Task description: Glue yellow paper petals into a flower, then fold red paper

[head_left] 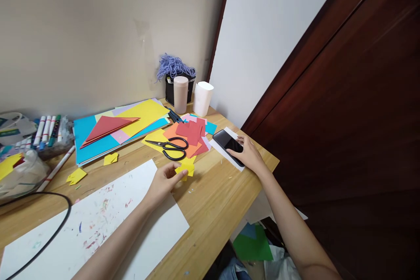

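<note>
Between the thumb and fingers of my left hand [166, 180] is a small cut piece of yellow paper [187, 169], raised a little over the table. My right hand [247, 154] grips the edges of a black smartphone [226, 142], thumb on one side and fingers on the other. Under the phone lies a white sheet [216, 148]. Black-handled scissors [173, 145] rest with blades parted on yellow and orange paper, beside a heap of red paper pieces [190, 131]. Two more yellow cut pieces, one folded scrap [110, 158] and another scrap [76, 176], lie to the left.
A stained white board [108, 218] covers the table's front left, crossed by a black cable [69, 210]. Coloured sheets [95, 140] are stacked at the back. A pink bottle [180, 94], a white cup [202, 98] and markers [46, 129] stand or lie around. The table's right edge [274, 162] is close to my right hand.
</note>
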`<state>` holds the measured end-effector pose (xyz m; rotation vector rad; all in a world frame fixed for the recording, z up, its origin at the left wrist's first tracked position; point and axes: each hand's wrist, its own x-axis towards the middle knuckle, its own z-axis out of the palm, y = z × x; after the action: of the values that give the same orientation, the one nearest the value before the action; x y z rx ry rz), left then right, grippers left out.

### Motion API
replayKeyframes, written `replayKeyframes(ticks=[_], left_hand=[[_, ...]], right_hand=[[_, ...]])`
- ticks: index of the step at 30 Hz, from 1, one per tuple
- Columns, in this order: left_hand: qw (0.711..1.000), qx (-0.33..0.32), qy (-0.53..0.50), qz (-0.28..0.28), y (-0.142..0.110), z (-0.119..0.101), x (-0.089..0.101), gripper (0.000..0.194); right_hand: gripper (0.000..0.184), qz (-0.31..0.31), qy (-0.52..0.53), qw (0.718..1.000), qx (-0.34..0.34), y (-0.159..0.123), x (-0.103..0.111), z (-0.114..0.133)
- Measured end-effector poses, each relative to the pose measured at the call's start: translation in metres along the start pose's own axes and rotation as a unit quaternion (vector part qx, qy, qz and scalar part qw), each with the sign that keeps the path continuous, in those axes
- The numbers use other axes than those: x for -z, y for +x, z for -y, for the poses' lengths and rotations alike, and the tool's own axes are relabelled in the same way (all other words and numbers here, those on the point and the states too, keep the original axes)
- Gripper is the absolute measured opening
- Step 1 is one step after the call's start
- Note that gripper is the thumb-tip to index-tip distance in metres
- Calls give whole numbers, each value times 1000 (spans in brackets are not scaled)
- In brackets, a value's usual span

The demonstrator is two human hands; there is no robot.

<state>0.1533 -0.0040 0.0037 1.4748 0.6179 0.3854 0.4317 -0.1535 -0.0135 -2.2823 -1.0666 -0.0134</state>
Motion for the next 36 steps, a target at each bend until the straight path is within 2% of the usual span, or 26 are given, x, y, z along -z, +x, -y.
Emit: replayKeyframes(ticks=[3,7,11,17,20,24,36], left_hand=[[1000,5,4,5,1,2,-1,30],[1000,11,15,0,-1,0,-2,30],[1000,9,26,0,-3,-2,-2,30],[998,-11,69,-4,-6,0,-3,32],[996,-19,83,-4,-6,1,-2,31],[996,-19,83,-11,-7,1,-2,31],[997,-11,76,-9,-8,-2,-2,27]], right_hand=[[63,-9,-20,1000,11,0,-3,2],[55,-43,-41,998,23,0,-7,9],[54,-64,-63,995,38,-9,-2,13],[19,-199,-26,976,79,-39,10,4],[14,-226,-44,967,107,-47,12,-1],[12,-260,-65,957,111,-47,12,0],[13,-245,-66,962,104,-46,10,-1]])
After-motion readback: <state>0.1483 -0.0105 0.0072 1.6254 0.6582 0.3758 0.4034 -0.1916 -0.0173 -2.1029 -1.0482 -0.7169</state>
